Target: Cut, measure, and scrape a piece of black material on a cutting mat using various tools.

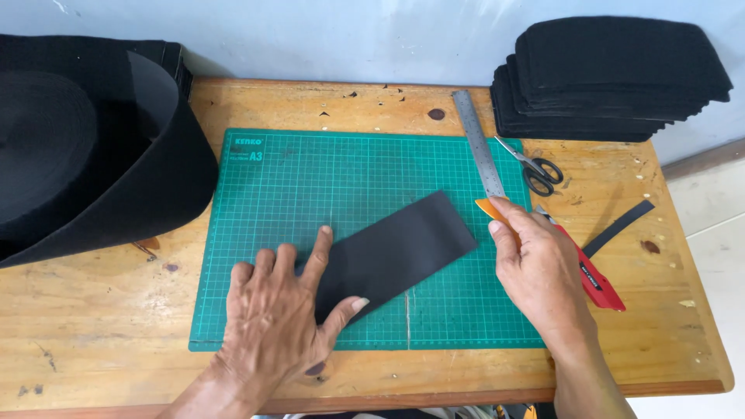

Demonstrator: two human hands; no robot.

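A dark grey rectangular felt piece [403, 244] lies slanted on the green cutting mat [310, 178]. My left hand [283, 310] presses flat on the piece's lower left end, fingers spread, thumb on its lower edge. My right hand [535, 271] hovers at the mat's right edge, its fingertips pinching a small orange piece [487, 208] next to the lower end of a steel ruler [479, 143]. A red utility knife [591, 275] lies just right of that hand, partly hidden by it.
A big roll of black felt [85, 171] fills the table's left end. A stack of cut black felt pieces [613, 77] sits at the back right, with scissors [534, 167] in front of it. A thin black strip [618, 227] lies right of the knife. The wooden table's [101, 326] front edge is near.
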